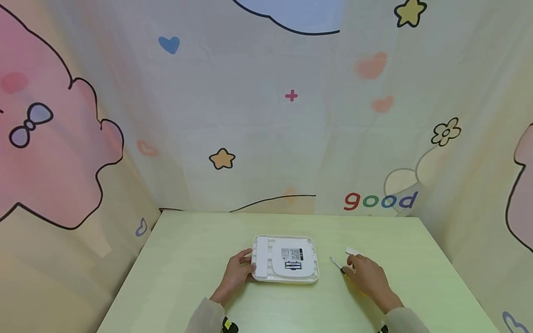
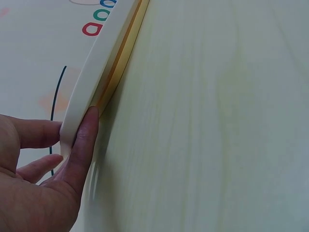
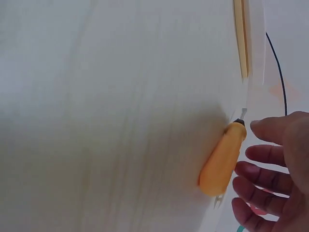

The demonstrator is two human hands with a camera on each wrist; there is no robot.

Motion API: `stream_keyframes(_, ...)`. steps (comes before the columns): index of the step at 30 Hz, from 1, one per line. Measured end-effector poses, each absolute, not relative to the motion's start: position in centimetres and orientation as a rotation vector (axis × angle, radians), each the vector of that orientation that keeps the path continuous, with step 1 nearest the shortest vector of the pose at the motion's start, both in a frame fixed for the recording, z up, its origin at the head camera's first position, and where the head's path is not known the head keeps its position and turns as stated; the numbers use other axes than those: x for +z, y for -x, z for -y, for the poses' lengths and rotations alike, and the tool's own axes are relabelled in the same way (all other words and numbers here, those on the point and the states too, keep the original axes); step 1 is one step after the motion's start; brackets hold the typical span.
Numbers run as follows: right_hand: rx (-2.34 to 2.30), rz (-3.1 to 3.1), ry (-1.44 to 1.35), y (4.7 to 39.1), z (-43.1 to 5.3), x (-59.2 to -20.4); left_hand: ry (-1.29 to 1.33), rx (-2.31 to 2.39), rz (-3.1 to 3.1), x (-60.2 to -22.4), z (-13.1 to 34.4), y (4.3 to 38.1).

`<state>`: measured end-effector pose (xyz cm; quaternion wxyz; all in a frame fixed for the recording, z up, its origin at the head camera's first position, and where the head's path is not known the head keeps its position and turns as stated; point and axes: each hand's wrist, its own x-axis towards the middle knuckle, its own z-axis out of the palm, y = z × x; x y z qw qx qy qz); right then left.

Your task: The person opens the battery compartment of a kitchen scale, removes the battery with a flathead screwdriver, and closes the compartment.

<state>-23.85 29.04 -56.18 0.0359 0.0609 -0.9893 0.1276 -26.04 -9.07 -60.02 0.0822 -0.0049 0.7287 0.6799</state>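
Observation:
A white, flat, rounded-corner device (image 1: pixel 266 277) lies with its underside up on the table. Two batteries (image 1: pixel 293 265) show in an uncovered slot below a printed label. My left hand (image 1: pixel 236 273) pinches the device's left edge; in the left wrist view, fingers lie on both sides of the white rim (image 2: pixel 89 82). My right hand (image 1: pixel 368 277) hovers over a screwdriver, its metal shaft (image 1: pixel 336 263) pointing toward the device. The right wrist view shows the orange screwdriver handle (image 3: pixel 223 159) beside my loosely bent fingers, which do not close round it.
A small white piece (image 1: pixel 352 250) lies just beyond my right fingertips. The pale wood-grain table (image 1: pixel 187 240) ends at the back against a printed curtain (image 1: pixel 258 120), which also hangs along both sides.

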Motion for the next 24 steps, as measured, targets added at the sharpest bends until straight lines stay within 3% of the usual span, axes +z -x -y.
stream_keyframes(24, 0.451, 3.043, -0.170, 23.5, -28.6, -57.2, 0.025, 2.015, -2.177, -60.1, 9.0, 26.1)
